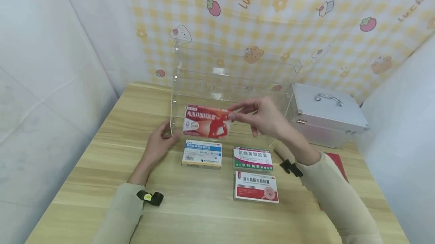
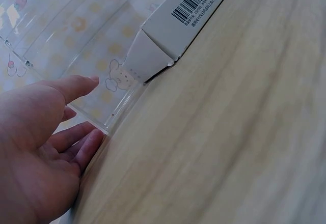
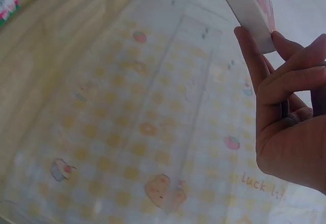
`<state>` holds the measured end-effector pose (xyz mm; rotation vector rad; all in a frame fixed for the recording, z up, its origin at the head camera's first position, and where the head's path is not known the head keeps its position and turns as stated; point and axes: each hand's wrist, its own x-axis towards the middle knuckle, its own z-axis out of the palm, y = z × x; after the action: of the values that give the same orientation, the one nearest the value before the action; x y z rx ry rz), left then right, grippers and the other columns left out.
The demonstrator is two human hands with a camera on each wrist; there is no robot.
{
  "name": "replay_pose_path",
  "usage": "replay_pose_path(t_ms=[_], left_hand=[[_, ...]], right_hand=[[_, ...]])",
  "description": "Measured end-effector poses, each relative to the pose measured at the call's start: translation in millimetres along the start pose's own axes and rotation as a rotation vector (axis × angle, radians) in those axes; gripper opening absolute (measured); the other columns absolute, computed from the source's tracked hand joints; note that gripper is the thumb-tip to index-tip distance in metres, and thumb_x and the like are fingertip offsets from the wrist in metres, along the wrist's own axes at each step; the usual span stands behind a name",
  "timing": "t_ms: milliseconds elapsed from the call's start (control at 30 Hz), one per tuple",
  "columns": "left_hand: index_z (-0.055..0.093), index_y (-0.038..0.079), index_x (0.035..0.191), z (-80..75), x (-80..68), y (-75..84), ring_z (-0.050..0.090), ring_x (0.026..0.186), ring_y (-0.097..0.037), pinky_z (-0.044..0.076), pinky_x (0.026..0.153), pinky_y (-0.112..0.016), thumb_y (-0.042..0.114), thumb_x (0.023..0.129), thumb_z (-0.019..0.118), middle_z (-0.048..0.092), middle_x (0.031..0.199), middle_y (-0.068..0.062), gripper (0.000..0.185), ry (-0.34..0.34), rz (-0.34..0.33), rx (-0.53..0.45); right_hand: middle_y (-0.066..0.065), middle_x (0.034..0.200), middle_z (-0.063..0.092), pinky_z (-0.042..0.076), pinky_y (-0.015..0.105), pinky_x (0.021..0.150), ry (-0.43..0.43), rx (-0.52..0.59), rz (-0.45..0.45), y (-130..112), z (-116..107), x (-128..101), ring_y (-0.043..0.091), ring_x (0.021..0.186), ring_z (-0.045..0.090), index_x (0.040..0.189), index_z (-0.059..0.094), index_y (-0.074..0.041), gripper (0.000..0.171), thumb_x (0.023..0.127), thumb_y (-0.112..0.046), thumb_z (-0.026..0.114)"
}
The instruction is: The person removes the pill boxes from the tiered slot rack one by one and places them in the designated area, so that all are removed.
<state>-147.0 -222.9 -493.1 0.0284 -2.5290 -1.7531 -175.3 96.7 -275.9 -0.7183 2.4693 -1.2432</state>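
My right hand (image 1: 268, 117) pinches a red and white medicine box (image 1: 204, 121) by its right end, between thumb and fingers. The box is held up in front of a clear acrylic tiered rack (image 1: 234, 72); the right wrist view shows its white side (image 3: 247, 10). At the rack's lower left corner my left hand (image 1: 159, 142) grips the side panel, its thumb over the front edge and its fingers outside. Below the raised box lies a blue and white medicine box (image 1: 202, 154). To its right are a green and white medicine box (image 1: 253, 159) and a red-banded white one (image 1: 256, 187).
A silver metal case (image 1: 327, 111) with a top handle stands right of the rack. Something flat and red (image 1: 336, 162) lies partly behind my right forearm. A yellow checked cloth (image 1: 272, 17) hangs behind the wooden table (image 1: 190, 206).
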Motion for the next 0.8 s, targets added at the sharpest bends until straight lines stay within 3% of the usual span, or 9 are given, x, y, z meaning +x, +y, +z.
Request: replay_pose_path(t_ms=[167, 400, 567, 800], left_hand=[[0.036, 0.021, 0.151, 1.0, 1.7, -1.6, 0.062, 0.104, -0.031, 0.056, 0.081, -0.042, 0.038, 0.092, 0.069, 0.052, 0.139, -0.016, 0.070, -0.007, 0.005, -0.002], [0.037, 0.019, 0.151, 3.4, 3.8, -2.1, 0.062, 0.106, -0.032, 0.056, 0.083, -0.043, 0.037, 0.092, 0.069, 0.052, 0.139, -0.017, 0.069, -0.007, 0.008, -0.014], [0.034, 0.022, 0.152, 5.4, 5.6, -3.3, 0.061, 0.107, -0.032, 0.055, 0.084, -0.044, 0.039, 0.092, 0.068, 0.052, 0.139, -0.016, 0.071, -0.011, 0.000, 0.004], [0.034, 0.023, 0.153, 4.8, 7.9, -2.1, 0.060, 0.110, -0.031, 0.055, 0.084, -0.045, 0.041, 0.092, 0.068, 0.051, 0.140, -0.016, 0.072, -0.007, -0.014, 0.006]], right_hand=[[-0.002, 0.088, 0.074, 0.040, 0.027, 0.033, -0.055, 0.040, 0.022, 23, 23, -14, 0.032, 0.039, 0.050, 0.109, 0.074, -0.020, 0.023, 0.088, -0.031, 0.075], [0.000, 0.089, 0.074, 0.042, 0.027, 0.034, -0.174, 0.123, 0.084, 64, 59, -30, 0.025, 0.038, 0.049, 0.108, 0.074, -0.019, 0.020, 0.090, -0.027, 0.074], [-0.002, 0.089, 0.074, 0.044, 0.031, 0.034, -0.206, 0.106, 0.104, 88, 79, -38, 0.025, 0.037, 0.050, 0.105, 0.074, -0.022, 0.017, 0.090, -0.027, 0.074], [0.001, 0.087, 0.075, 0.037, 0.023, 0.034, -0.253, 0.103, 0.140, 105, 96, -40, 0.031, 0.038, 0.053, 0.106, 0.075, -0.022, 0.019, 0.089, -0.031, 0.074]])
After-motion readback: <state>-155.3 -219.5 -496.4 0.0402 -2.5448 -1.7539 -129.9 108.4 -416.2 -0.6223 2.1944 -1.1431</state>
